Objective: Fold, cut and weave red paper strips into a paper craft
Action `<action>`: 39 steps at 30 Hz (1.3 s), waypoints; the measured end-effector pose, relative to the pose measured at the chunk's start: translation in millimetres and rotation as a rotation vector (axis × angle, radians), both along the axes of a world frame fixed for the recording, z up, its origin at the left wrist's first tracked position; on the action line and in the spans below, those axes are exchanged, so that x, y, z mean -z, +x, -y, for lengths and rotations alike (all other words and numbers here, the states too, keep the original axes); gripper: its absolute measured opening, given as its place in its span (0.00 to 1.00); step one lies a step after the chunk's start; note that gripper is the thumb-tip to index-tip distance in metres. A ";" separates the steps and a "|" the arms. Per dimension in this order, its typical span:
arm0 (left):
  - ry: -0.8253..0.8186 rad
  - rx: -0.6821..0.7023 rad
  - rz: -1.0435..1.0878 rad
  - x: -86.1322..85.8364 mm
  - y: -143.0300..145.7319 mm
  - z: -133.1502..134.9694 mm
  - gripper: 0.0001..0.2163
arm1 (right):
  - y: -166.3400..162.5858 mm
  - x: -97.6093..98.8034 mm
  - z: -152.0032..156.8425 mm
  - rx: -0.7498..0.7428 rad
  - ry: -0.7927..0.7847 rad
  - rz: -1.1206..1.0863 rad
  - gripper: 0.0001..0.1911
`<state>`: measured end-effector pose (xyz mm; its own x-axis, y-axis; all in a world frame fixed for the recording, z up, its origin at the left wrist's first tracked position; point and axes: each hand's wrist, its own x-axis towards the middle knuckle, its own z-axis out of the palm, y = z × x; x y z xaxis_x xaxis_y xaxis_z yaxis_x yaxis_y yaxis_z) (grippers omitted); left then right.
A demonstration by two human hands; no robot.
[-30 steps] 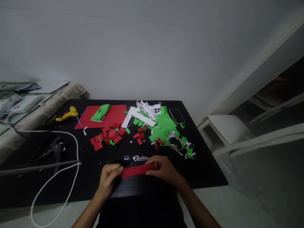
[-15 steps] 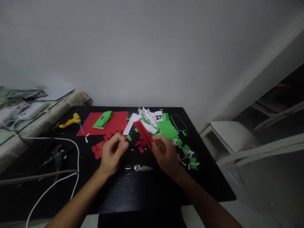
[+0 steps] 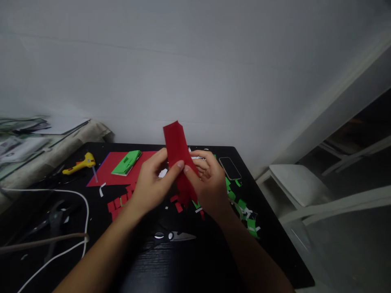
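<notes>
A folded red paper strip (image 3: 177, 148) stands almost upright above the black table (image 3: 271, 228), held between both hands. My left hand (image 3: 152, 183) pinches its left edge with thumb and fingers. My right hand (image 3: 207, 183) grips its right side, fingers curled behind it. Below the hands lie small red paper pieces (image 3: 117, 201) and green scraps (image 3: 244, 203). Scissors (image 3: 174, 236) lie on the table just in front of the hands.
A red sheet (image 3: 106, 171) with a green folded stack (image 3: 126, 162) lies at the back left, beside a yellow glue gun (image 3: 81, 162). A phone (image 3: 230, 167) lies at the back right. A white cable (image 3: 64, 195) and dark pliers (image 3: 51, 219) are at left; a white chair (image 3: 299, 183) at right.
The red strip went from flat near the table's front edge to lifted and upright. Both hands rose with it; my left hand let go briefly, then took hold again.
</notes>
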<state>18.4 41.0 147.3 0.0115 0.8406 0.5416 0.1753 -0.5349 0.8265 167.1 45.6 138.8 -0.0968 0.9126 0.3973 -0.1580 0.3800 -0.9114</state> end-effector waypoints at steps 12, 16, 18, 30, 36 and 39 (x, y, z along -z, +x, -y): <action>-0.180 0.062 0.130 -6.6 -9.2 -7.5 0.11 | 13.9 -10.1 -1.8 -0.224 -0.203 -0.028 0.15; -0.177 0.029 0.119 -3.6 -12.7 -9.8 0.11 | 14.2 -8.6 -3.5 -0.260 -0.199 -0.042 0.16; -0.166 0.019 0.102 -0.8 -14.1 -11.9 0.11 | 13.1 -6.2 -4.7 -0.261 -0.158 -0.032 0.15; -0.104 0.079 0.196 -3.6 -10.4 -11.7 0.11 | 8.9 -1.1 -8.7 -0.130 -0.199 -0.056 0.14; -0.037 -0.007 0.368 -0.3 -11.7 -15.4 0.16 | 9.3 0.8 -11.3 -0.115 -0.154 0.021 0.08; -0.015 -0.008 0.369 -0.9 -12.4 -15.4 0.18 | 10.6 0.5 -12.1 -0.106 -0.155 0.029 0.08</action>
